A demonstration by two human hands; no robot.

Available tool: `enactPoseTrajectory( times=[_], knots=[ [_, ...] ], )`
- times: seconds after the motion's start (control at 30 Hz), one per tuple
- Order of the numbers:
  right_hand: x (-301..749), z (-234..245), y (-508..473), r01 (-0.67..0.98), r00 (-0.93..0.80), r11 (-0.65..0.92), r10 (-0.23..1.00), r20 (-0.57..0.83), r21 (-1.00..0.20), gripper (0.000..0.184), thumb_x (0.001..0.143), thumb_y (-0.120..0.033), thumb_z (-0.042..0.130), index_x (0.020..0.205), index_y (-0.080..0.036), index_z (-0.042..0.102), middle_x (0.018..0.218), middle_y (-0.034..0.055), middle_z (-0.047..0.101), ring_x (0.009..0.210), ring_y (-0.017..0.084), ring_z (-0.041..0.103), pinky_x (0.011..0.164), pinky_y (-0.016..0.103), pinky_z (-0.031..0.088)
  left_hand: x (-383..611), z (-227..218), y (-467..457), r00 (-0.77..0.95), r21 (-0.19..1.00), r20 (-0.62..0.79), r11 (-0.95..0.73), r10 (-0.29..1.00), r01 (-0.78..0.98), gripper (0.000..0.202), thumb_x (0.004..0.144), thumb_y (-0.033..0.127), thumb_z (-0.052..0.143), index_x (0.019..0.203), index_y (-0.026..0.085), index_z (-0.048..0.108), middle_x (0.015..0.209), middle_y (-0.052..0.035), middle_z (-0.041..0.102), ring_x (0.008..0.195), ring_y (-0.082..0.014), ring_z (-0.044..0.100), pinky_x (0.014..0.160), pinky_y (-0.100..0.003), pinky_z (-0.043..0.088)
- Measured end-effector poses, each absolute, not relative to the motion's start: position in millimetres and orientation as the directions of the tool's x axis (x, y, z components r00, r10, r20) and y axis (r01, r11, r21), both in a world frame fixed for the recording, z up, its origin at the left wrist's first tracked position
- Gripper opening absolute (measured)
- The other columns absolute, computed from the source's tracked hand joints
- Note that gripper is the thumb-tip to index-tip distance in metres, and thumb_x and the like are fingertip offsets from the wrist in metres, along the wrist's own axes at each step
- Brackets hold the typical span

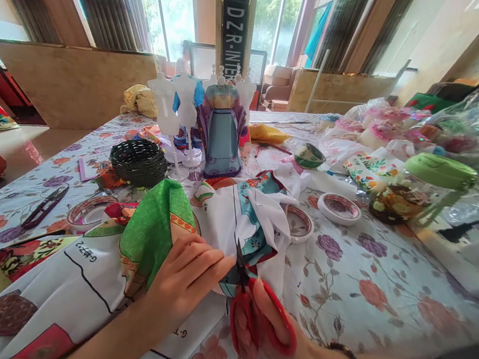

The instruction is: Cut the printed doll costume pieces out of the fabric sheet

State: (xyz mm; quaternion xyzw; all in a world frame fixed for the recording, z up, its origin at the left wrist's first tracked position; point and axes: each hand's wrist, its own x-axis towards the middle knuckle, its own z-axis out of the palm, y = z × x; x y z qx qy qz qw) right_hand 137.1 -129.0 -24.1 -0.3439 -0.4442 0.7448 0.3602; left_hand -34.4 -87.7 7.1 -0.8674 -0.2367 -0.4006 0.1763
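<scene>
— Which way do the scissors (243, 293) point?
— Away from me, tips leaning slightly left. Their long axis runs from my right hand (284, 349) up into the printed cloth (233, 215), near the counter's (385, 296) front edge. My right grip is closed through the red loops.
— And your left hand (186, 278)?
— Fingers stretched flat, pinning the cloth just left of the blades, holding nothing.
</scene>
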Motion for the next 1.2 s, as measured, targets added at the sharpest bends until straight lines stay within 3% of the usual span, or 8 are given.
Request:
enactPoseTrajectory(
  times=[0.3, 0.5, 0.77, 1.03, 1.2],
  knots=[
    [135.2, -24.4, -130.3, -0.251, -0.484, -0.393, 0.843, -0.237, -0.884, 0.075, 0.067, -0.091, 0.034, 0.042, -0.02, 0.037, 0.034, -0.0039, 0.032, 0.029, 0.005, 0.03, 0.032, 0.023, 0.022, -35.1, 2.7, -85.7, 0.538, -0.055, 0.781, -0.824, 0.317, 0.565, 0.018, 0.092, 0.006, 0.048, 0.104, 0.012, 0.06, 0.086, -0.0047, 0.066, 0.079, -0.0144, 0.055, 0.084, -0.033, 0.044],
    [136.8, -19.4, -128.4, -0.202, -0.522, -0.332, 0.833, -0.186, -0.921, 0.074, 0.072, -0.087, 0.036, 0.043, -0.02, 0.043, 0.038, -0.0004, 0.04, 0.036, 0.007, 0.038, 0.039, 0.025, 0.026, -33.6, 4.9, -87.7, 0.459, 0.083, 0.784, -0.804, 0.418, 0.589, 0.015, 0.091, 0.006, 0.05, 0.099, 0.015, 0.059, 0.086, -0.0028, 0.065, 0.081, -0.0138, 0.055, 0.081, -0.029, 0.046],
    [138.0, -21.8, -127.8, -0.207, -0.529, -0.353, 0.825, -0.199, -0.912, 0.072, 0.073, -0.086, 0.036, 0.049, -0.018, 0.047, 0.046, 0.0009, 0.046, 0.039, 0.009, 0.043, 0.042, 0.024, 0.032, -35.3, 5.8, -89.5, 0.522, 0.018, 0.783, -0.85, 0.339, 0.526, 0.019, 0.092, 0.004, 0.046, 0.102, 0.013, 0.059, 0.087, -0.0045, 0.065, 0.081, -0.014, 0.053, 0.084, -0.032, 0.044],
    [135.9, -17.1, -128.6, -0.206, -0.471, -0.401, 0.84, -0.269, -0.893, 0.073, 0.07, -0.087, 0.037, 0.046, -0.019, 0.042, 0.04, -0.0008, 0.042, 0.035, 0.006, 0.037, 0.039, 0.023, 0.026, -35.9, 5.4, -90.2, 0.53, 0.001, 0.784, -0.855, 0.323, 0.519, 0.02, 0.091, 0.004, 0.047, 0.103, 0.014, 0.059, 0.087, -0.0046, 0.066, 0.079, -0.0144, 0.053, 0.085, -0.033, 0.044],
    [135.3, -21.7, -129.5, -0.199, -0.479, -0.364, 0.846, -0.234, -0.91, 0.075, 0.068, -0.091, 0.032, 0.043, -0.02, 0.038, 0.035, -0.0027, 0.034, 0.032, 0.006, 0.033, 0.036, 0.023, 0.024, -36.4, 6.7, -90.1, 0.521, 0.009, 0.787, -0.851, 0.33, 0.525, 0.02, 0.091, 0.002, 0.046, 0.103, 0.012, 0.059, 0.086, -0.0051, 0.065, 0.081, -0.0143, 0.053, 0.086, -0.033, 0.043]
  ],
)
